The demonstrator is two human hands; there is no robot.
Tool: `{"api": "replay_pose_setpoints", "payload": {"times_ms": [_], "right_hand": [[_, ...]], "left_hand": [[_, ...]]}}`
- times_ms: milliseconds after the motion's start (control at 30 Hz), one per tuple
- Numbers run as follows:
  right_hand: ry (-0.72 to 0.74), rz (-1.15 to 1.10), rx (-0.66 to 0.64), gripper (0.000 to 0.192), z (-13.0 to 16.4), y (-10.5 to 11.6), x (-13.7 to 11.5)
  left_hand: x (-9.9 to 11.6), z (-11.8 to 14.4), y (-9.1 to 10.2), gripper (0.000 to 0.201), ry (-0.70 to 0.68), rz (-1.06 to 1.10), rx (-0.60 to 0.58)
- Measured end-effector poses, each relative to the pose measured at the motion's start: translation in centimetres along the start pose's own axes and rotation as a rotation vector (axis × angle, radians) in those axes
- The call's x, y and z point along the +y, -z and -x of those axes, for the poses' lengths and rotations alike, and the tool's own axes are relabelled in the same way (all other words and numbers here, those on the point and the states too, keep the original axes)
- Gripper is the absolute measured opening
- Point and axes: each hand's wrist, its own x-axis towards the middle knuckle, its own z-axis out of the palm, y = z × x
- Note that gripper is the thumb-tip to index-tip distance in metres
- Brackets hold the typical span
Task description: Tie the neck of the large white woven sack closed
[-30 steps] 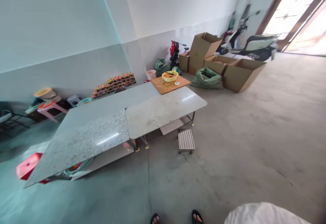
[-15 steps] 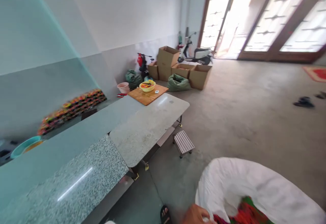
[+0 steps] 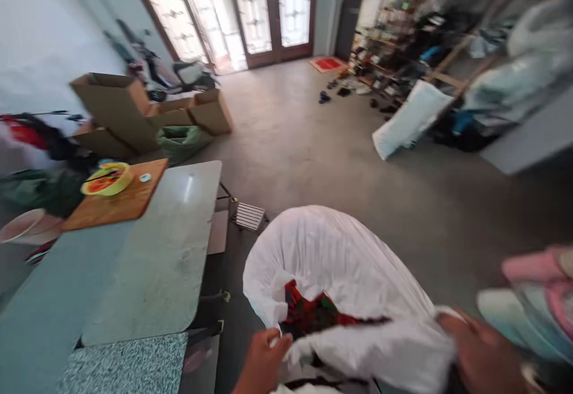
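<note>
Pinching tight, the left hand (image 3: 265, 353) is holding the bag (image 3: 340, 251). The right hand (image 3: 486, 346) is gripping it too.

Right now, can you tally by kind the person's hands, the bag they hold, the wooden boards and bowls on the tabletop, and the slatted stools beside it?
Hands (left hand, right hand): 2
White bag held by both: 1
Wooden board on the tabletop: 1
Yellow bowl on that board: 1
Slatted stool beside the tabletop: 1
Total: 6
</note>
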Motion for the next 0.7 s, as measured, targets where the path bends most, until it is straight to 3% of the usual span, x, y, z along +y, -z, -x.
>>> {"api": "replay_pose_setpoints", "payload": {"times_ms": [33,67,100,167,267,367,400,433,467,533,600,667,700], "right_hand": [[-0.035,0.005,-0.062,0.045,0.1,-0.1,0.3],[-0.015,-0.123,-0.005,0.045,0.2,-0.4,0.4],[-0.035,-0.226,-0.031,0.049,0.2,-1.0,0.2],[0.074,-0.242,-0.137,0.055,0.7,-2.9,-0.6],[0.410,-0.058,-0.328,0.052,2.5,-7.6,-1.3],[0.827,0.148,-0.441,0.026,4.1,-12.4,0.4],[0.992,0.247,-0.355,0.057,4.2,-13.5,1.6],[1.054,0.319,-0.237,0.080,4.1,-14.3,3.0],[1.010,0.365,-0.169,0.098,3.7,-14.6,4.6],[0.999,0.399,0.113,0.104,2.2,-14.3,7.9],[0.942,0.496,0.278,0.121,0.0,-13.6,10.4],[0.934,0.667,0.306,0.133,-2.4,-13.3,11.5],[0.969,0.714,0.294,0.128,-3.7,-13.5,11.3]], "left_hand": [[0.1,-0.2,-0.1,0.057,-0.038,0.041,0.006],[0.4,-0.6,-0.3,0.058,-0.067,0.105,0.010],[0.7,-0.9,-0.4,0.060,-0.085,0.163,0.006],[1.5,-1.5,-0.5,0.064,-0.115,0.216,-0.011],[2.6,-2.0,-0.6,0.086,-0.211,0.140,-0.072],[2.9,-2.4,-0.7,0.095,-0.369,0.132,-0.139],[2.9,-2.6,-0.7,0.092,-0.391,0.140,-0.152],[2.8,-2.8,-0.8,0.087,-0.390,0.150,-0.168],[2.7,-3.0,-0.8,0.083,-0.373,0.162,-0.190],[2.6,-3.3,-0.9,0.077,-0.338,0.190,-0.266],[2.7,-3.4,-0.9,0.074,-0.349,0.221,-0.328],[3.0,-3.2,-1.0,0.075,-0.349,0.224,-0.320],[3.2,-2.9,-1.1,0.075,-0.333,0.225,-0.313]]}}
